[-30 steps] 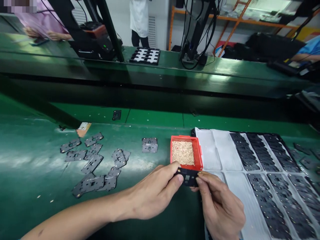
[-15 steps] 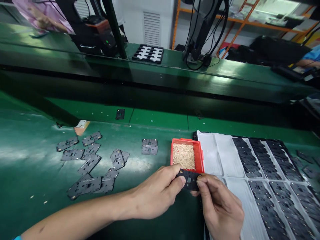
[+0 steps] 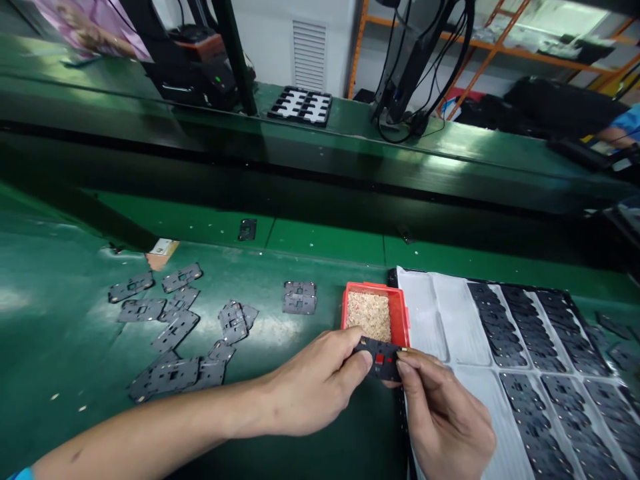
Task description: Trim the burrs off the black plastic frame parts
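Note:
A small black plastic plate [image 3: 379, 357] with square cutouts is held level between my hands, just over the near edge of a red box [image 3: 403, 308]. My left hand [image 3: 320, 377] pinches its left end between thumb and fingers. At the plate's right end, my right hand [image 3: 443, 407] has thumb and forefinger closed on it; whether a tiny piece is also between those fingertips is hidden. Red shows through the plate's cutouts. Tiny beige pieces [image 3: 369, 316] fill much of the box.
A tray [image 3: 473, 327] with white compartments stands at right, several holding rows of black plates. Loose plates [image 3: 173, 377] lie scattered at left, and a pair [image 3: 300, 297] lies behind my left hand. A raised green shelf [image 3: 340, 120] crosses behind; a person's hands [image 3: 87, 33] are beyond it.
The plate has tilted slightly, so red now shows through its cutouts. Both hands keep their grip; the right hand has moved slightly right. The view has shifted a little.

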The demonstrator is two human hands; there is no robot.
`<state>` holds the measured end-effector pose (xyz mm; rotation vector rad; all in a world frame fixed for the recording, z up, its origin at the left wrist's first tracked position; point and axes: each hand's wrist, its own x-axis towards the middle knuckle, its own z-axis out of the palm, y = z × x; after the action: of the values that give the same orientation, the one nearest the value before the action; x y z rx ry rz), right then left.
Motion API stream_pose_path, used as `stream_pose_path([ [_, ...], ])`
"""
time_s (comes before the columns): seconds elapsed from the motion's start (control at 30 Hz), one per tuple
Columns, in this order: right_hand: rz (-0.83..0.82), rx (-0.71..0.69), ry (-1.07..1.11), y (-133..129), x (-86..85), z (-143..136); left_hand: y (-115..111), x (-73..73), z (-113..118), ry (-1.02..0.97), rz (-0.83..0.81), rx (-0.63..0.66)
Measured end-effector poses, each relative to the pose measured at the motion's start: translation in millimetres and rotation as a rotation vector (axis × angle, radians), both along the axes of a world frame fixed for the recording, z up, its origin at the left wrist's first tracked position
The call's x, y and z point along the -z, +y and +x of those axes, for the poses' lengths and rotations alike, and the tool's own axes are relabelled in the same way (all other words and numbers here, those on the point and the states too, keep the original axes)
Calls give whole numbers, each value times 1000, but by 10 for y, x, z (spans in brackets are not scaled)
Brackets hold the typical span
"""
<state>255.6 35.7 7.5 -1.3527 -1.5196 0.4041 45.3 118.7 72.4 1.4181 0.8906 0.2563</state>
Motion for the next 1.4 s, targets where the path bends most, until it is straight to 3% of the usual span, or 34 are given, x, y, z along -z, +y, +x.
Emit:
stream_pose_path([
  [0.33,42,12,-89,-34,37,29,-22,69,-15,-18,-99,-4],
  [0.83,-182,-120,62,128,-122,-1,21,216,12,-55,-180,-25],
  [1.0,-323,-219,92,240,-161,89,136,199,6,32,43,-52],
  [1.1,-332,-181,86,317,-127,195,184,212,-15,82,228,-120],
  [1.23,-205,-52,-42,395,-101,230,171,270,-37,97,312,-131],
  [1.4,7,-160,-225,472,-177,89,122,269,-33,74,331,-134],
])
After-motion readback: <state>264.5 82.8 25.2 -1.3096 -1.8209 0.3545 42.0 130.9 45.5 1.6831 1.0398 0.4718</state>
